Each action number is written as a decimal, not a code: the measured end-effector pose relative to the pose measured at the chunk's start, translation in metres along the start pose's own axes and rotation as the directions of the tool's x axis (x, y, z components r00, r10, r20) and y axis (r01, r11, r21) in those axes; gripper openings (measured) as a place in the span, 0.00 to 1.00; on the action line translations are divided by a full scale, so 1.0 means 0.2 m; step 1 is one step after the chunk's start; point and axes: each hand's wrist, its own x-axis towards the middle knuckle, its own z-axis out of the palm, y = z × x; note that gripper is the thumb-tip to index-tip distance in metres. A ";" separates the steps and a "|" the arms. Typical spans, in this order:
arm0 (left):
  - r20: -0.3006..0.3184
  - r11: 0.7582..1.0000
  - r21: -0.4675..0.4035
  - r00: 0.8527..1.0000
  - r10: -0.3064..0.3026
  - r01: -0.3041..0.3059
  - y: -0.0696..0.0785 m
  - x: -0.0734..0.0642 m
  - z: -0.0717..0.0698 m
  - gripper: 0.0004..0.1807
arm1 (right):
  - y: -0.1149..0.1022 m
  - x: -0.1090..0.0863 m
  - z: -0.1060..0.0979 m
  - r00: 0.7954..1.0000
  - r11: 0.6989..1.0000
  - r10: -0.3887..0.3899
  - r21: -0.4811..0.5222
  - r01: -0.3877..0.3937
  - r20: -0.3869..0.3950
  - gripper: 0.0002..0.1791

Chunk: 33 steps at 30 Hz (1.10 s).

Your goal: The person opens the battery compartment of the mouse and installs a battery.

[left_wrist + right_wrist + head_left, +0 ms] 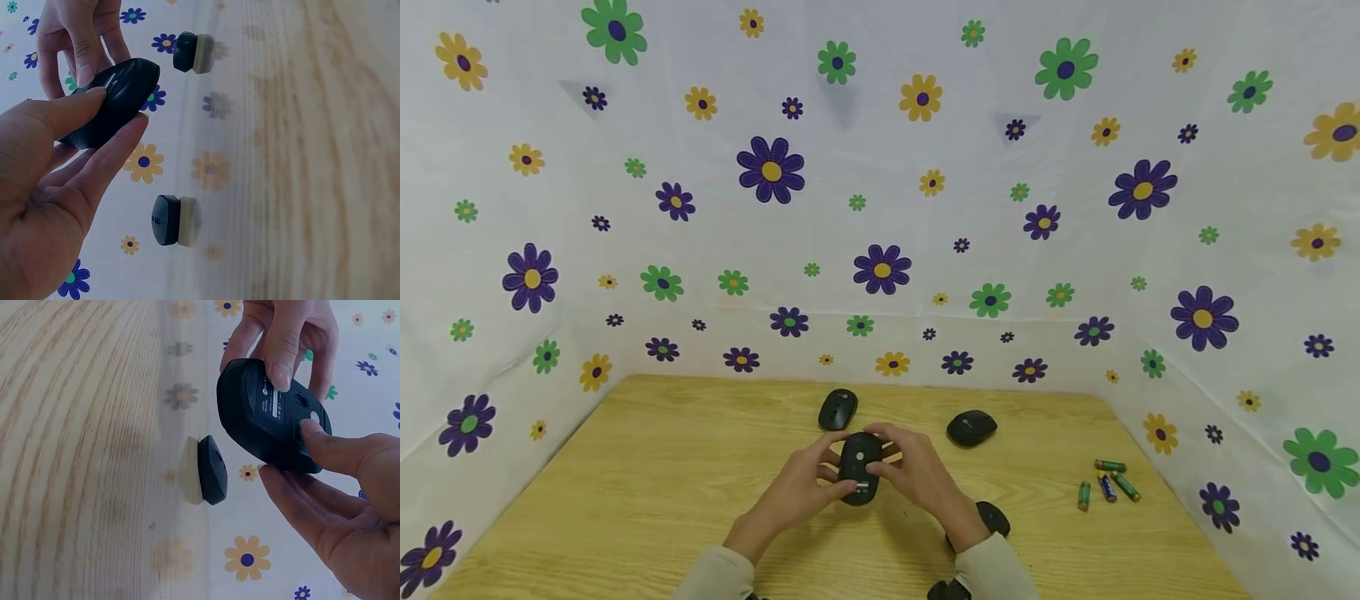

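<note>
A black computer mouse (860, 450) is held above the table with its underside facing up, showing a label and a round pale spot. My left hand (805, 483) grips its left side, the thumb lying on the underside near the label. On the other side my right hand (917, 468) holds the mouse, its thumb pressed on the underside. In the right wrist view, the mouse (250, 419) shows its sensor opening and printed label, with both thumbs on that face. The left wrist view shows the mouse (128, 94) tilted between the two hands.
Two more black mice, one at back left (838, 410) and one at back right (972, 428), sit on the wooden table (685, 467). Another mouse (992, 518) is partly hidden by my right wrist. Several batteries (1107, 487) lie at the right. Flowered cloth walls (820, 225) surround the table.
</note>
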 end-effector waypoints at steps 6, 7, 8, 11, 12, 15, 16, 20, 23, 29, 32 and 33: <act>0.000 1.000 -0.031 1.000 0.006 -0.006 0.01 0.00 0.01 0.39 | 0.00 0.00 0.00 1.000 1.000 0.003 0.008 -0.003 0.003 0.25; 0.000 0.999 -0.036 1.000 0.007 -0.007 0.01 0.00 0.02 0.39 | 0.00 0.00 -0.01 1.000 1.000 0.000 0.005 0.000 0.001 0.25; -0.001 0.999 -0.041 1.000 0.006 -0.006 0.01 0.00 0.02 0.39 | 0.00 0.00 -0.01 1.000 1.000 0.004 0.005 -0.004 0.000 0.25; -0.006 0.999 -0.047 1.000 0.008 -0.008 0.01 0.00 0.02 0.37 | 0.00 0.00 -0.01 1.000 1.000 -0.005 0.000 0.005 -0.003 0.25; -0.007 0.999 -0.050 1.000 0.008 -0.008 0.01 0.00 0.02 0.37 | 0.00 0.00 -0.01 1.000 1.000 -0.003 -0.001 0.003 -0.004 0.25; -0.011 0.998 -0.056 1.000 0.013 -0.014 0.02 -0.01 0.02 0.35 | 0.00 0.00 -0.01 1.000 1.000 -0.007 -0.003 0.007 -0.004 0.25; -0.011 0.998 -0.058 1.000 0.015 -0.016 0.02 -0.01 0.02 0.34 | 0.00 0.00 -0.01 1.000 1.000 -0.005 -0.004 0.005 -0.004 0.25; -0.013 0.998 -0.059 0.999 0.030 -0.031 0.02 -0.01 0.02 0.32 | -0.01 0.00 -0.01 1.000 1.000 -0.002 0.004 0.002 -0.001 0.26; -0.015 0.997 -0.061 0.999 0.036 -0.037 0.01 -0.01 0.03 0.32 | -0.01 -0.01 -0.01 1.000 1.000 -0.002 0.008 0.001 0.005 0.27; -0.006 0.998 -0.061 1.000 0.021 -0.022 0.00 -0.02 0.03 0.32 | 0.00 -0.01 -0.01 1.000 1.000 -0.001 0.007 0.001 0.014 0.27; -0.001 0.998 -0.067 1.000 0.011 -0.012 0.00 -0.01 0.03 0.32 | 0.00 -0.01 -0.01 1.000 1.000 -0.003 0.016 0.003 0.020 0.27; 0.002 0.997 -0.071 1.000 0.016 -0.016 0.00 -0.01 0.03 0.32 | 0.00 -0.02 -0.01 1.000 1.000 -0.005 0.018 0.004 0.022 0.27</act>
